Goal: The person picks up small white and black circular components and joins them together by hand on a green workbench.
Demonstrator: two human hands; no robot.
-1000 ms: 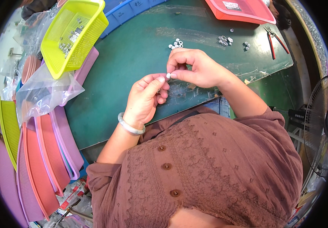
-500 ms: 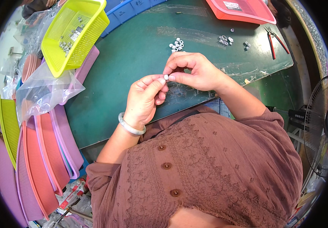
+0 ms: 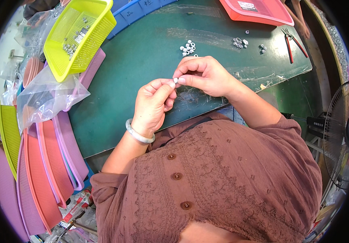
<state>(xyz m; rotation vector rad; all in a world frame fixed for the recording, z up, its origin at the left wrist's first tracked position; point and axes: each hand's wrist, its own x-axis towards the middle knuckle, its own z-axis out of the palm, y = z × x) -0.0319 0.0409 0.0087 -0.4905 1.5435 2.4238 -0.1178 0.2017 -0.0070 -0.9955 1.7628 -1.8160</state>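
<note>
Both my hands are up over the green bench point(image 3: 134, 65), left hand point(image 3: 152, 105) and right hand point(image 3: 205, 75) pinching one tiny white part point(image 3: 176, 80) between the fingertips. I'd guess I'm only partway: a little pile of white pieces point(image 3: 188, 47) sits just past my hands, a few grey bits point(image 3: 239, 41) further right, and the yellow basket point(image 3: 79, 34) holds more. Red pliers point(image 3: 292, 39) lie untouched.

yellow basket point(image 3: 67, 48), red pliers point(image 3: 294, 40), fan point(image 3: 340, 137)
</note>
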